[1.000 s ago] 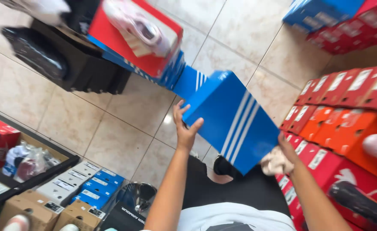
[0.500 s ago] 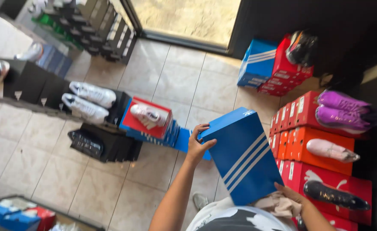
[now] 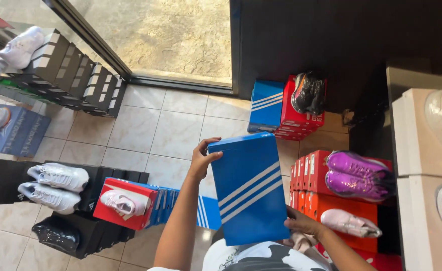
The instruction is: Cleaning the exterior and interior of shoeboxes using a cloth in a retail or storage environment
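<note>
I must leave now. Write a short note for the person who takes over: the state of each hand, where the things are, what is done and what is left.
Left hand: grips the far top corner of the blue striped shoebox.
Right hand: supports the box's near lower corner, with a pale cloth bunched under it.
Box: lid on, held above the tiled floor, not yet set on any stack.
Nearby: red and orange boxes to the right with purple shoes on top.

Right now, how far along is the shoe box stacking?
Done: red boxes at right stand stacked with purple shoes on top; black boxes at left carry white shoes. In hand: a blue striped box, left hand at its top edge, right hand at its bottom corner. Left: that box is not yet set down.
</note>
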